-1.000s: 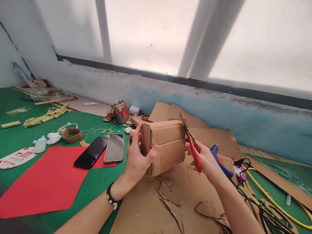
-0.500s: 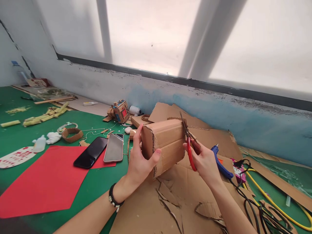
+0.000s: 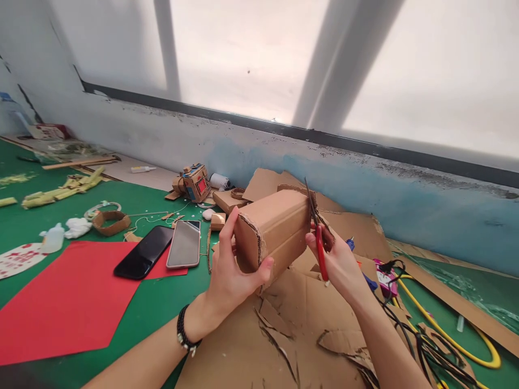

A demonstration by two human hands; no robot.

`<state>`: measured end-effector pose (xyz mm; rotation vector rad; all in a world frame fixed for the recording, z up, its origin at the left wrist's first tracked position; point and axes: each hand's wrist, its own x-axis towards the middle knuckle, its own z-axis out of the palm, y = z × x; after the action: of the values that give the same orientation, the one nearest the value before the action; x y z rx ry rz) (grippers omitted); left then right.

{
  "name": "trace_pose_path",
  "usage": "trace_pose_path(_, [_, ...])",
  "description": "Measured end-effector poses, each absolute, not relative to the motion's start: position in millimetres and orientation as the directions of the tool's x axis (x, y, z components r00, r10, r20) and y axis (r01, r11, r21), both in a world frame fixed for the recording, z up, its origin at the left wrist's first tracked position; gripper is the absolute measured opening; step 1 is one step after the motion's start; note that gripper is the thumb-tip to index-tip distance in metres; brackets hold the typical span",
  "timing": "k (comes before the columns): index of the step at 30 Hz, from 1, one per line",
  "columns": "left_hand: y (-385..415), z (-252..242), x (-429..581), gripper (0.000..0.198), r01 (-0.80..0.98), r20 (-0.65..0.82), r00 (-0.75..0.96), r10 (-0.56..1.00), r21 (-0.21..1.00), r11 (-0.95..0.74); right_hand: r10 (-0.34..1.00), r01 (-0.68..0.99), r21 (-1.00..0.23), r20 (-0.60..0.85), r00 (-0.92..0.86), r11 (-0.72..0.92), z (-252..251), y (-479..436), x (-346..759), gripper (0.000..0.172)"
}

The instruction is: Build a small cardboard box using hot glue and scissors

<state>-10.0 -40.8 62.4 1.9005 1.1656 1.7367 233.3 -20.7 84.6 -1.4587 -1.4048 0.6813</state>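
A brown cardboard box [image 3: 279, 224] with rounded edges is held up over cardboard sheets. My left hand [image 3: 233, 265] grips its near left end, thumb on the front and fingers around the far side. In my right hand [image 3: 336, 265] is a pair of red-handled scissors [image 3: 320, 251]. Its dark blades point up along the rim at the box's right end, where a cardboard edge juts out. Whether the blades are cutting into the rim I cannot tell. Below the box lie curled cardboard scraps [image 3: 278, 319].
Two phones [image 3: 144, 253] lie on red paper [image 3: 68, 302] at left. A cardboard camera model [image 3: 194, 183] stands near the wall. Behind my right hand are a blue glue gun [image 3: 370, 282], partly hidden, a pink power strip [image 3: 385, 276] and a yellow cable [image 3: 430, 319].
The box has tilted and turned slightly, and the scissors have shifted a little along its right rim. My right hand now covers more of the glue gun. The view has moved slightly right.
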Motion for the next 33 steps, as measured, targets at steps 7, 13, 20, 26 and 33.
trace_pose_path(7, [-38.0,63.6,-7.6,0.099,0.238,0.594,-0.078,0.801,0.791,-0.564,0.928,0.399,-0.906,0.263,0.265,0.142,88.9,-20.1,229.4,0.066])
trace_pose_path(13, [-33.7,62.9,-7.7,0.097,0.222,0.522,-0.083,0.849,0.840,-0.495,0.946,0.539,-0.838,0.240,0.217,0.089,87.8,-23.3,233.5,0.065])
trace_pose_path(20, [-37.2,57.6,-7.9,0.102,0.381,0.683,-0.044,0.729,0.686,-0.620,0.926,0.662,-0.743,0.313,0.210,0.101,103.5,-30.1,235.8,0.069])
trace_pose_path(26, [-35.2,49.2,-10.5,0.107,0.454,0.810,0.025,0.586,0.513,-0.728,0.921,0.658,-0.746,0.319,0.224,0.099,114.3,-33.4,238.9,0.075])
trace_pose_path(33, [-31.4,47.6,-12.6,0.106,0.470,0.854,0.090,0.513,0.418,-0.778,0.912,0.730,-0.682,0.322,0.253,0.038,104.2,-27.8,263.3,0.072])
